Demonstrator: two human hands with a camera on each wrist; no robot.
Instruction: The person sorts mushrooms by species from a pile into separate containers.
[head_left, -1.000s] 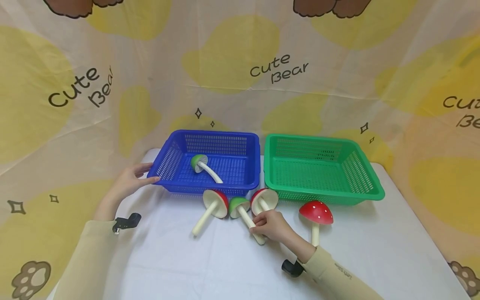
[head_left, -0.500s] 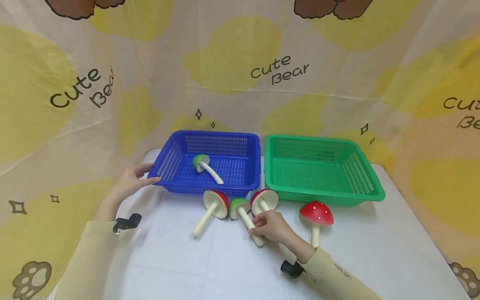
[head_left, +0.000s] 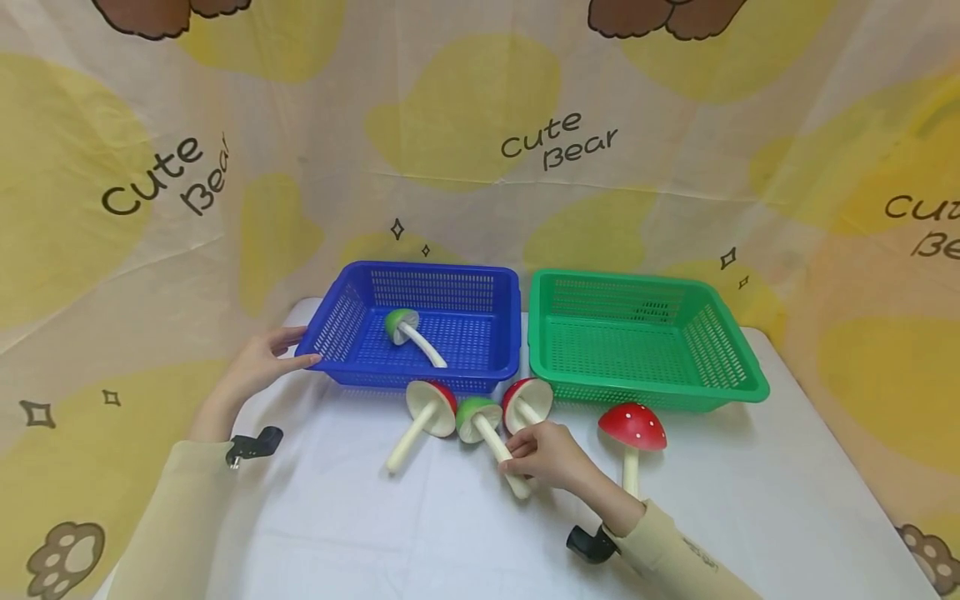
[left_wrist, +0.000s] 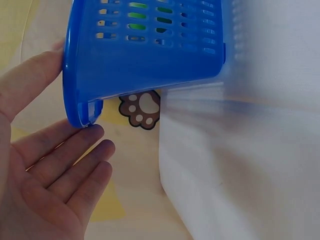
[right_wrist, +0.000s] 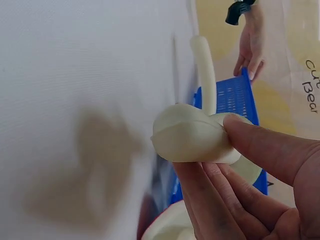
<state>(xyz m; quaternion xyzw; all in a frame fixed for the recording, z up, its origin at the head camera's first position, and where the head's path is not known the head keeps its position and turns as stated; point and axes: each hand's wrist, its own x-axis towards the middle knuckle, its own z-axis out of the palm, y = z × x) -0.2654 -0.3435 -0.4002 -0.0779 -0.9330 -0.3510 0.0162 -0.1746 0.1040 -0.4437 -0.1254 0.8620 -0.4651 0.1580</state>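
Note:
My right hand (head_left: 551, 454) pinches the pale stem of a green-capped toy mushroom (head_left: 478, 419) between thumb and fingers. In the right wrist view, the stem's rounded end (right_wrist: 187, 135) faces the camera. At the blue basket (head_left: 431, 372), my left hand (head_left: 258, 360) grips the left rim, thumb on one side and fingers on the other, as the left wrist view shows. Red-capped mushrooms lie on both sides of the held one: a left one (head_left: 432, 408) and a right one (head_left: 527, 403), its stem partly behind my right hand. Another green-capped mushroom (head_left: 402, 327) lies inside the blue basket.
A green basket (head_left: 648, 392) stands right of the blue one. In front of it is a red mushroom with white dots (head_left: 632, 425), its stem partly hidden by my right sleeve. A white cloth (head_left: 360, 533) covers the table. Behind hangs a patterned curtain (head_left: 450, 108).
The held mushroom and my right hand have shifted slightly toward me. The red mushroom beside it has moved a little left. My left hand stays on the basket rim.

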